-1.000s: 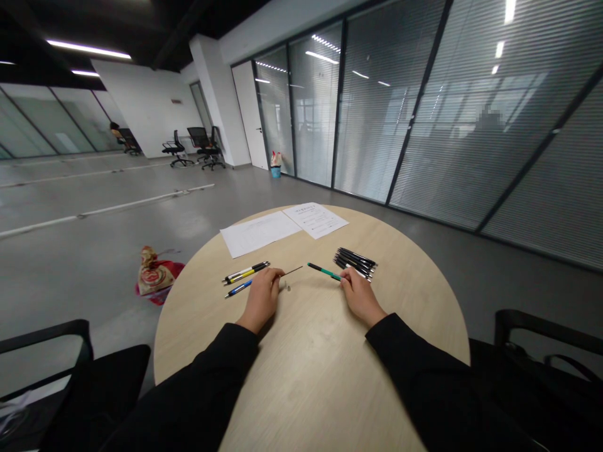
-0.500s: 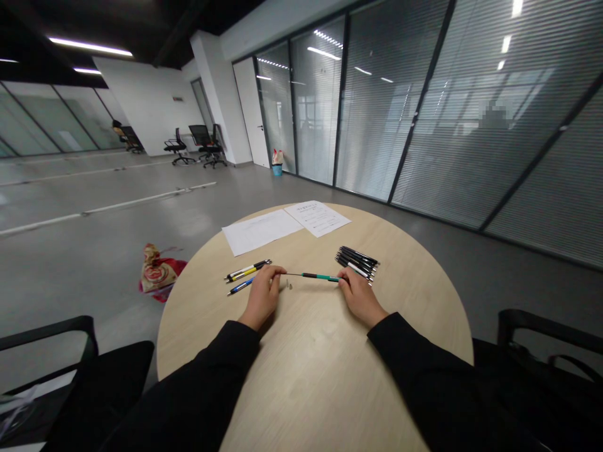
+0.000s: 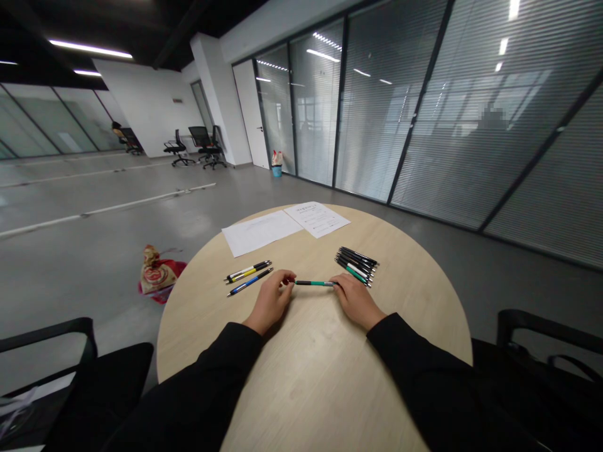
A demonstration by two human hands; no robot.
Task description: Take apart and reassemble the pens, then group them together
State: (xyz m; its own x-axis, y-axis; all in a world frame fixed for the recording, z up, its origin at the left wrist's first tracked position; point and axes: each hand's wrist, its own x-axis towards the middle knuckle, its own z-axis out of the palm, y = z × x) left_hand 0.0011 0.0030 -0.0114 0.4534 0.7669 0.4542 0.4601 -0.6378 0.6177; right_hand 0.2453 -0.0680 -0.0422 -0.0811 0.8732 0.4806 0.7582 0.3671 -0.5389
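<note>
A green and black pen (image 3: 315,283) is held level just above the round wooden table (image 3: 311,370), between my two hands. My left hand (image 3: 272,301) pinches its left tip with closed fingers. My right hand (image 3: 356,300) grips its right end, fingers closed. To the left lie a yellow and black pen (image 3: 247,271) and a blue pen (image 3: 249,282). A bundle of black pens (image 3: 357,262) lies just beyond my right hand.
Two sheets of paper (image 3: 282,225) lie at the table's far edge. Black chairs stand at the near left (image 3: 70,370) and near right (image 3: 541,351). A red and yellow bag (image 3: 157,273) sits on the floor to the left. Glass walls with blinds run along the right.
The thin refill in my left hand has gone into the green pen body in my right hand. Both hands came closer together, and the pen now sits level between them.
</note>
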